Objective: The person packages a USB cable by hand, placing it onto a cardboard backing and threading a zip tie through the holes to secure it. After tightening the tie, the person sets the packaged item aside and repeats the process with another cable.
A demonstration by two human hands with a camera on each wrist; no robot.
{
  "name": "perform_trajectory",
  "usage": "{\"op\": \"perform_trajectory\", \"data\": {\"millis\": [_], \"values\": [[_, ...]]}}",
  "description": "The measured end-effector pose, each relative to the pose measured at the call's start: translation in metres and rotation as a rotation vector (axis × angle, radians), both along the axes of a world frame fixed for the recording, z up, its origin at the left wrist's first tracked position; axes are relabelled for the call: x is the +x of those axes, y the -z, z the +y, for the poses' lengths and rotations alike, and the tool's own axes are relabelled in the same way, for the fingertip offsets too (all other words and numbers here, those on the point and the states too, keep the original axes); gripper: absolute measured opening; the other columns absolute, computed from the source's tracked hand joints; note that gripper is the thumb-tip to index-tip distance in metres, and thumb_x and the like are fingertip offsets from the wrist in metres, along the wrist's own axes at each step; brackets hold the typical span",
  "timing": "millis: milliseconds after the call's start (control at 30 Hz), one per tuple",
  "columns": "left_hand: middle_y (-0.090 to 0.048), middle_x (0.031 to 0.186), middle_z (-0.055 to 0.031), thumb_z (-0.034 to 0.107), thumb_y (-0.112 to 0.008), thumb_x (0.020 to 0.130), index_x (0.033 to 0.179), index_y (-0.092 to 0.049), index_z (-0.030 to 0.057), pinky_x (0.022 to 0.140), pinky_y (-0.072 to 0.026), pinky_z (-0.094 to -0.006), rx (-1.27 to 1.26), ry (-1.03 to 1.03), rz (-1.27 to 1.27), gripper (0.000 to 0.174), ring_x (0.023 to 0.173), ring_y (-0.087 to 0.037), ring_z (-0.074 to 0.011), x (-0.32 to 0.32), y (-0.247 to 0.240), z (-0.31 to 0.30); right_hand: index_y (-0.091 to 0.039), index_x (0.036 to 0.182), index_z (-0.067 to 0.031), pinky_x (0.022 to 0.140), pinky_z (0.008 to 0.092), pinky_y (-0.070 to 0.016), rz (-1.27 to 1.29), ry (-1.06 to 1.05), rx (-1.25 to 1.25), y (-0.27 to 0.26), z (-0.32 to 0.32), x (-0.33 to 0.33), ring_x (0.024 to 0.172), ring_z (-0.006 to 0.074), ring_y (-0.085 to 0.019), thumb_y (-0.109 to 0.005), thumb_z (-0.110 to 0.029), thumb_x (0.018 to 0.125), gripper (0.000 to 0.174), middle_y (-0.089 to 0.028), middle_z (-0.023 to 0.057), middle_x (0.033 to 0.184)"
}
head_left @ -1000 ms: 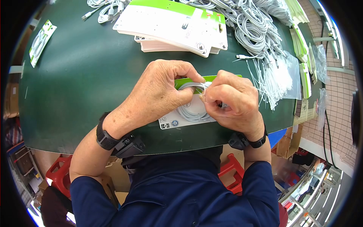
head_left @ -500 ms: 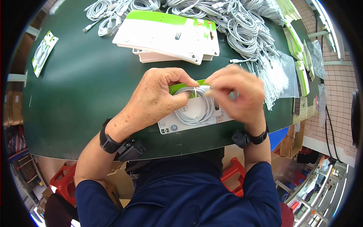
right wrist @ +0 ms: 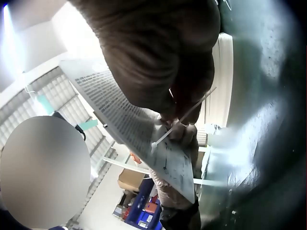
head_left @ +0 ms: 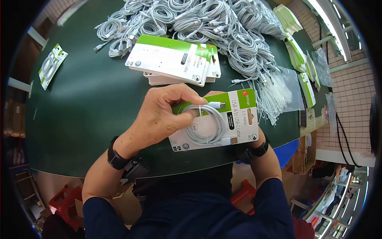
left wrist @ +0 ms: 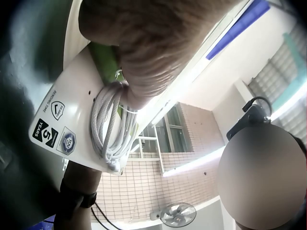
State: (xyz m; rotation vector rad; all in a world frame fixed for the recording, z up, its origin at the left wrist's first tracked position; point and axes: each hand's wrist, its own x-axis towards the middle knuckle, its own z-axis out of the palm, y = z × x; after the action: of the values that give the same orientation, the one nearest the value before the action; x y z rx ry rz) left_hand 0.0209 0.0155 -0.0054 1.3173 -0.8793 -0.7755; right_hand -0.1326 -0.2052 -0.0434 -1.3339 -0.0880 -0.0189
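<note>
A packaging card point(head_left: 244, 115), green and white and printed USB-A to USB-C cable, lies tilted between the hands with its front facing up. On it is a coiled white USB cable point(head_left: 218, 123), its plugs pointing right. My left hand point(head_left: 165, 113) pinches the card and coil at the upper left, thumb over the coil beside a thin white tie. Mostly hidden behind the card in the head view, my right hand point(right wrist: 148, 57) is at its printed back in the right wrist view. There its fingertips pinch a white cable tie point(right wrist: 204, 98) that sticks out of the card.
Beyond the hands is a stack of cards point(head_left: 171, 59). Behind it spreads a pile of coiled cables point(head_left: 199, 24), with loose cable ties point(head_left: 272, 103) on a plastic bag to the right. A card with a coil point(head_left: 53, 67) lies far left. More cards point(head_left: 296, 51) line the right edge.
My right hand has gone from the front of the card, by the tie at the coil's top, to behind it. The card is raised and tilted, its right half now showing.
</note>
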Motion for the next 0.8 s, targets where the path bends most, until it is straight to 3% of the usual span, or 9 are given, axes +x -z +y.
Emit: {"op": "perform_trajectory", "data": {"millis": [67,167,267,367,433,567,667,800], "values": [[-0.076,0.109,-0.0073,-0.013,-0.064,0.080,0.107,-0.077,-0.0015,0.094,-0.0572,-0.0277,-0.002,-0.005,0.018,0.032,0.102,-0.070,-0.0123,0.001,0.000,0.000,-0.042,0.159,-0.0050,0.109,0.0345,-0.0534,-0.032,-0.029,-0.041,0.015,-0.002,-0.007,0.131,0.0190,-0.062,-0.094,-0.017,0.077,0.098,-0.060,0.0118,0.149],[-0.076,0.109,-0.0069,-0.012,-0.064,0.081,0.108,-0.077,-0.0013,0.095,-0.0574,-0.0280,-0.002,0.001,-0.015,0.032,0.102,-0.070,-0.0118,0.001,0.001,-0.001,-0.045,0.156,-0.0055,0.105,0.0337,-0.0544,-0.100,-0.004,-0.006,0.010,0.000,-0.009,0.128,0.0186,-0.063,-0.091,-0.020,0.081,0.089,-0.062,0.0104,0.145],[-0.075,0.109,-0.0067,-0.012,-0.063,0.081,0.108,-0.076,-0.0011,0.096,-0.0575,-0.0282,0.016,0.038,-0.018,0.032,0.102,-0.070,-0.0115,-0.001,0.004,-0.001,-0.061,0.136,-0.0039,0.088,0.0306,-0.0565,-0.135,0.021,-0.060,-0.004,0.007,0.001,0.108,0.0158,-0.068,-0.088,-0.024,0.086,0.061,-0.069,0.0076,0.126],[-0.075,0.110,-0.0067,-0.012,-0.063,0.081,0.108,-0.076,-0.0005,0.096,-0.0575,-0.0286,0.010,0.034,-0.054,0.032,0.103,-0.070,-0.0119,-0.002,0.002,0.000,-0.069,0.107,-0.0017,0.070,0.0296,-0.0519,-0.203,-0.018,-0.498,-0.017,-0.004,0.023,0.083,0.0138,-0.067,-0.085,-0.025,0.086,0.035,-0.070,0.0049,0.098],[-0.075,0.110,-0.0066,-0.012,-0.062,0.082,0.111,-0.076,0.0003,0.097,-0.0578,-0.0293,0.015,0.061,-0.033,0.035,0.103,-0.070,-0.0121,-0.003,-0.001,0.000,-0.068,0.090,-0.0006,0.061,0.0301,-0.0462,-0.149,0.118,-0.713,-0.023,0.005,0.026,0.070,0.0143,-0.062,-0.085,-0.023,0.084,0.029,-0.065,0.0042,0.082],[-0.075,0.111,-0.0085,-0.012,-0.063,0.080,0.118,-0.075,0.0004,0.097,-0.0583,-0.0309,-0.009,0.108,-0.064,0.042,0.103,-0.072,-0.0145,-0.007,-0.003,-0.003,-0.066,0.089,-0.0007,0.059,0.0299,-0.0464,-0.306,0.139,-0.952,-0.028,0.000,0.031,0.068,0.0178,-0.062,-0.083,-0.015,0.081,0.023,-0.061,0.0074,0.077],[-0.075,0.109,-0.0116,-0.011,-0.067,0.077,0.122,-0.075,0.0023,0.093,-0.0594,-0.0331,0.005,0.175,-0.440,0.048,0.100,-0.074,-0.0215,0.000,-0.007,-0.003,-0.065,0.087,-0.0020,0.058,0.0303,-0.0466,-0.312,0.167,-1.004,-0.034,0.001,0.031,0.065,0.0189,-0.062,-0.080,-0.007,0.080,0.017,-0.060,0.0084,0.076],[-0.073,0.106,-0.0128,-0.004,-0.079,0.074,0.122,-0.076,0.0070,0.086,-0.0583,-0.0376,-0.048,0.117,-0.689,0.049,0.096,-0.072,-0.0306,-0.004,-0.007,0.001,-0.064,0.085,-0.0018,0.057,0.0314,-0.0477,-0.317,0.244,-0.971,-0.036,0.006,0.030,0.061,0.0192,-0.061,-0.073,0.003,0.078,0.012,-0.059,0.0080,0.073]]}}
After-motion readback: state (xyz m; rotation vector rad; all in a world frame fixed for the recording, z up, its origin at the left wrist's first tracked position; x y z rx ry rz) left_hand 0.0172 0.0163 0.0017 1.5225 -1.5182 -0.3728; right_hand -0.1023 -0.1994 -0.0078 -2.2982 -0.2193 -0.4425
